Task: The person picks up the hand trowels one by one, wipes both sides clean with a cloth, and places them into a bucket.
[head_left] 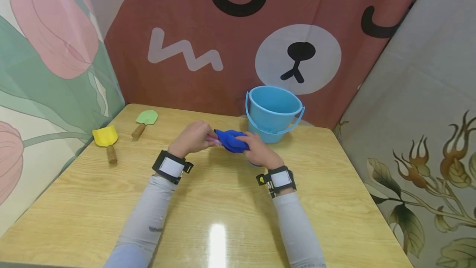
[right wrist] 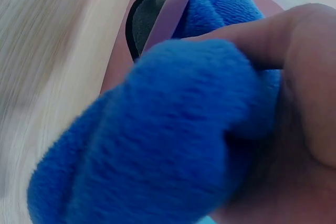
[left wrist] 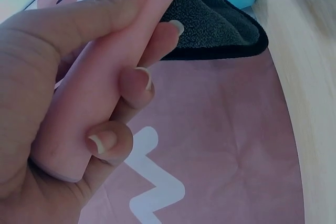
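Pink-handled tool (left wrist: 98, 98) runs crosswise above the tabletop (head_left: 223, 193), its handle wrapped snugly by the left hand (head_left: 193, 137), its purple end (right wrist: 170, 17) tucked into the blue cloth (head_left: 231, 140) the right hand (head_left: 259, 149) grips! Close behind that right hand stands a bucket (head_left: 273, 122); free room spreads on the near side.

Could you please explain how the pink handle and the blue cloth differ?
The pink handle is smooth and slim, while the blue cloth is fluffy and folded. The left hand grips the pink handle; the right hand holds the blue cloth. The pink handle is pale, whereas the blue cloth is strongly coloured. Both are held in a hand.
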{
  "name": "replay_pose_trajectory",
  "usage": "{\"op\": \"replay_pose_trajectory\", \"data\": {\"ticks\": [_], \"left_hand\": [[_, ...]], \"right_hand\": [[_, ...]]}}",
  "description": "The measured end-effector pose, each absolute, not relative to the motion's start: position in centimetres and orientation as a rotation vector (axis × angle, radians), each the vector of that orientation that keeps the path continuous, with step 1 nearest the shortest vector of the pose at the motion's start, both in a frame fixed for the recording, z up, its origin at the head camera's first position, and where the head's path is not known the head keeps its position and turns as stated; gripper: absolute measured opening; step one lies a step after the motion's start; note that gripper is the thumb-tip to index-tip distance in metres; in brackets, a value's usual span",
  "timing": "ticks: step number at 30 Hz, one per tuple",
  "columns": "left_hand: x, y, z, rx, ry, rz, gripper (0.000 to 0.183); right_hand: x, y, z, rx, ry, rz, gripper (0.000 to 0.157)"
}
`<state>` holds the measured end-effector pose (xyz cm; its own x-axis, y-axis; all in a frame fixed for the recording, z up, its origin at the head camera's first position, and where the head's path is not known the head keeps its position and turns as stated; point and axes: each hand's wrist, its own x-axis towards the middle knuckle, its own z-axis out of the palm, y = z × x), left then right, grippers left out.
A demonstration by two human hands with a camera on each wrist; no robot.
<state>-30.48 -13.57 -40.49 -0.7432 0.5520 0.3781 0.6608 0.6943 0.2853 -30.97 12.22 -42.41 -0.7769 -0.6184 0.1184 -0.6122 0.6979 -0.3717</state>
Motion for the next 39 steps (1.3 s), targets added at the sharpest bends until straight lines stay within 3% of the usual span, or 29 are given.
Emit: {"op": "replay_pose_trajectory", "data": {"ticks": [11,39], "left_hand": [[-30.5,-14.0,-40.3,-0.924,-2.675,-0.614,0.018],[-30.0,-14.2,-39.8,-0.907,-2.666,-0.608,0.016]], "right_hand": [[-30.4,12.8,-42.1,-0.908,2.908,-0.571,0.056],[-31.3,15.0,-42.5,-0.971,2.946,-0.596,0.052]]}}
